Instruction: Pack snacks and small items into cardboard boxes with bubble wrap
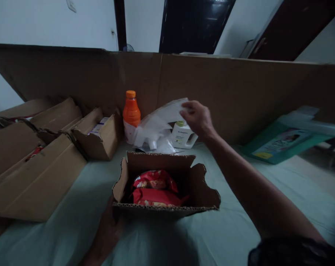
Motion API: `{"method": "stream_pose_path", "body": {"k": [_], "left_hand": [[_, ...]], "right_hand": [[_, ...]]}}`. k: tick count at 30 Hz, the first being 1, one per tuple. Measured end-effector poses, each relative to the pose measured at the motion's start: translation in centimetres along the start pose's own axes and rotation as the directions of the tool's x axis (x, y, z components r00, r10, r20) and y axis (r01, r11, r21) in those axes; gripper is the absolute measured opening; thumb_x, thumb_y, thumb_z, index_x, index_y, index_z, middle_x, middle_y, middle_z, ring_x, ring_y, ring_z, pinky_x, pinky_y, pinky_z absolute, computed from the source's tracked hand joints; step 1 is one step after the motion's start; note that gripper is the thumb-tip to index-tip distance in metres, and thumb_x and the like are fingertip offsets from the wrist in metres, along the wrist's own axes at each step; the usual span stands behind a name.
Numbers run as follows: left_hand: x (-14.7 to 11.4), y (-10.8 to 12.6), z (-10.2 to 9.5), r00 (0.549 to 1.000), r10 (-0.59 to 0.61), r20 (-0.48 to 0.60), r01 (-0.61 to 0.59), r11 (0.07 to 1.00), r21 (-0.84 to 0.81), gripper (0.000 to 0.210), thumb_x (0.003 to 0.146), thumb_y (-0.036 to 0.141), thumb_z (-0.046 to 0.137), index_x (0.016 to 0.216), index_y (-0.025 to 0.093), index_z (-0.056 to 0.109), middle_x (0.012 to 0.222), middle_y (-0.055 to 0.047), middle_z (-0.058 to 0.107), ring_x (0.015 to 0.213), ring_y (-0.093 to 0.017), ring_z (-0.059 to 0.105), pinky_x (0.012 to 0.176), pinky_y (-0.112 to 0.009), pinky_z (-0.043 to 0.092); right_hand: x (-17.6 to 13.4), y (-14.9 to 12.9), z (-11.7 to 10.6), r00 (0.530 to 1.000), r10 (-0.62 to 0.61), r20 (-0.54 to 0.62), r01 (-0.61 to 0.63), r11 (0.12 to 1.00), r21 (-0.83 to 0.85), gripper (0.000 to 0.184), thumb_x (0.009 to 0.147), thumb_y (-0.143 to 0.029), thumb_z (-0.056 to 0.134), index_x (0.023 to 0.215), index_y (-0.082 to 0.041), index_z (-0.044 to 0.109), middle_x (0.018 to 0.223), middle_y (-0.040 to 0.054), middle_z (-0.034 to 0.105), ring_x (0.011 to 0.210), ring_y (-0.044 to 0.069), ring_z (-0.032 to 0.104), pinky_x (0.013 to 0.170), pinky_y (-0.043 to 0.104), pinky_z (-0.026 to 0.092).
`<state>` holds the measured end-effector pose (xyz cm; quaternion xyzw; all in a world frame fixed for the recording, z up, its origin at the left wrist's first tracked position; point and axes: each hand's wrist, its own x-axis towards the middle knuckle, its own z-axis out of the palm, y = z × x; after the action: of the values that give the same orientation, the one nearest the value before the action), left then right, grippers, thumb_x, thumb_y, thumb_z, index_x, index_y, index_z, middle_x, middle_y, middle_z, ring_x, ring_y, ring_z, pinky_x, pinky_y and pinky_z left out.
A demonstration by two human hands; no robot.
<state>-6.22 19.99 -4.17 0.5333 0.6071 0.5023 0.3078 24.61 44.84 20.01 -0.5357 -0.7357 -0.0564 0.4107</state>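
Observation:
In front of me is an open cardboard box with ragged cut edges. Two shiny red food packets lie inside it. My left hand grips the box at its near left corner, the fingertips partly hidden and dim. Beyond the box, my right hand pinches the upper corner of a translucent plastic sheet, which hangs crumpled down to the cloth. Right behind that hand and the sheet stands a white jug-shaped bottle with a green cap.
An orange bottle stands left of the plastic. Several cardboard boxes fill the left side, one holding a purple-and-white carton. At right a teal container leans over. A tall cardboard panel walls off the back of the green cloth.

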Motion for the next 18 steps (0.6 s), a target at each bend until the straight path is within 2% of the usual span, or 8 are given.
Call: {"method": "stream_pose_path", "body": {"k": [4,7,8,10,12,14,15,18], "left_hand": [[0.4,0.9,-0.3,0.999,0.013,0.048,-0.01,0.998,-0.056,0.071,0.067,0.022,0.059,0.137,0.016,0.054,0.131,-0.015,0.066,0.128,-0.036,0.059,0.113,-0.053,0.043],[0.6,1.4,-0.6,0.995,0.027,0.098,-0.017,0.994,-0.106,0.064,0.068,0.025,0.061,0.131,0.017,0.055,0.129,-0.014,0.066,0.127,-0.035,0.058,0.114,-0.053,0.041],[0.6,1.6,-0.8,0.994,0.028,0.104,-0.015,0.993,-0.12,0.061,0.068,0.025,0.062,0.128,0.017,0.055,0.126,-0.013,0.066,0.127,-0.035,0.058,0.114,-0.052,0.041],[0.6,1.9,-1.2,0.994,0.018,0.106,-0.004,0.991,-0.135,0.058,0.067,0.027,0.066,0.123,0.018,0.055,0.124,-0.012,0.065,0.127,-0.034,0.057,0.114,-0.049,0.042],[0.6,2.3,-1.8,0.993,0.001,0.115,0.016,0.99,-0.142,0.061,0.065,0.028,0.069,0.124,0.018,0.053,0.126,-0.012,0.063,0.127,-0.033,0.057,0.112,-0.046,0.044],[0.7,2.7,-2.5,0.99,-0.01,0.143,0.028,0.991,-0.131,0.063,0.064,0.03,0.071,0.124,0.02,0.053,0.127,-0.011,0.063,0.126,-0.032,0.057,0.112,-0.046,0.044],[0.8,3.1,-2.8,0.987,-0.012,0.159,0.032,0.992,-0.121,0.063,0.065,0.031,0.072,0.124,0.02,0.053,0.126,-0.01,0.063,0.126,-0.032,0.057,0.112,-0.046,0.044],[0.9,4.3,-3.0,0.98,-0.011,0.2,0.036,0.992,-0.121,0.067,0.065,0.035,0.075,0.126,0.022,0.052,0.129,-0.011,0.062,0.125,-0.032,0.058,0.111,-0.047,0.045]], "right_hand": [[-7.4,1.8,-7.4,0.949,0.205,-0.238,-0.157,0.965,0.208,0.033,0.079,-0.037,0.071,0.108,-0.02,0.07,0.099,0.0071,0.073,0.083,0.02,0.066,0.079,0.037,0.055],[-16.4,3.3,-10.8,0.848,0.481,-0.223,-0.375,0.842,0.389,0.039,0.074,-0.047,0.075,0.103,-0.02,0.069,0.096,0.0068,0.072,0.083,0.02,0.067,0.075,0.036,0.056],[-19.7,3.6,-11.6,0.8,0.582,-0.147,-0.469,0.759,0.452,0.043,0.072,-0.05,0.076,0.102,-0.02,0.069,0.096,0.0072,0.072,0.082,0.02,0.068,0.073,0.036,0.057],[-26.1,3.3,-13.4,0.676,0.723,0.143,-0.682,0.541,0.492,0.05,0.07,-0.056,0.078,0.102,-0.019,0.069,0.096,0.0096,0.073,0.08,0.023,0.071,0.068,0.037,0.059],[-31.0,2.3,-15.6,0.513,0.719,0.469,-0.854,0.372,0.364,0.059,0.069,-0.059,0.079,0.11,-0.017,0.068,0.091,0.0121,0.075,0.074,0.025,0.073,0.061,0.037,0.059],[-33.8,1.1,-17.9,0.427,0.666,0.612,-0.899,0.385,0.209,0.067,0.073,-0.058,0.077,0.123,-0.015,0.064,0.082,0.0109,0.076,0.064,0.024,0.072,0.054,0.034,0.055],[-34.3,0.6,-18.8,0.448,0.649,0.615,-0.878,0.449,0.166,0.069,0.077,-0.057,0.075,0.128,-0.014,0.061,0.078,0.0092,0.076,0.06,0.022,0.071,0.052,0.032,0.053],[-32.8,-0.2,-19.2,0.663,0.526,0.533,-0.693,0.7,0.172,0.054,0.088,-0.049,0.066,0.13,-0.016,0.061,0.083,0.0083,0.077,0.066,0.019,0.071,0.061,0.033,0.056]]}}
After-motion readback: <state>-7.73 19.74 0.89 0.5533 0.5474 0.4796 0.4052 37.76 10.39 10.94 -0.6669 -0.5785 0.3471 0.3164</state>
